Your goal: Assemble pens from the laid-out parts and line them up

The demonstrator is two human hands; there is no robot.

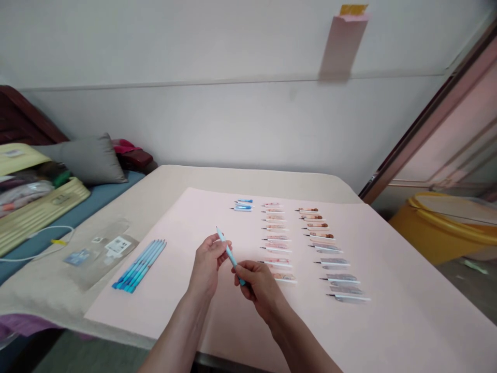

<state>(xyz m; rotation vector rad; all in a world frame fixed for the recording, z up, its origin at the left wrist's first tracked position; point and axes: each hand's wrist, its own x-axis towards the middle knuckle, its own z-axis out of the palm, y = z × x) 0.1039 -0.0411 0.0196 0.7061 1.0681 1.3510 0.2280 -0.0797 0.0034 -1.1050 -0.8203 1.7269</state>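
Both my hands hold one light blue pen [230, 255] above the pink sheet [388, 321] on the table. My left hand [207, 261] pinches the pen near its pointed upper end. My right hand [259, 286] is closed round its lower end. Several blue pens [140, 264] lie side by side at the sheet's left edge. Ahead lie columns of small pen parts: blue ones [243, 205], pinkish ones [276, 240], and brown and grey ones [330, 252].
An opened clear wrapper [101, 248] lies on the beige table left of the sheet. A yellow case [37, 204], a grey pillow [90, 158] and a white cable [42, 239] sit at the far left. A yellow tub [446, 225] stands at right by the door frame.
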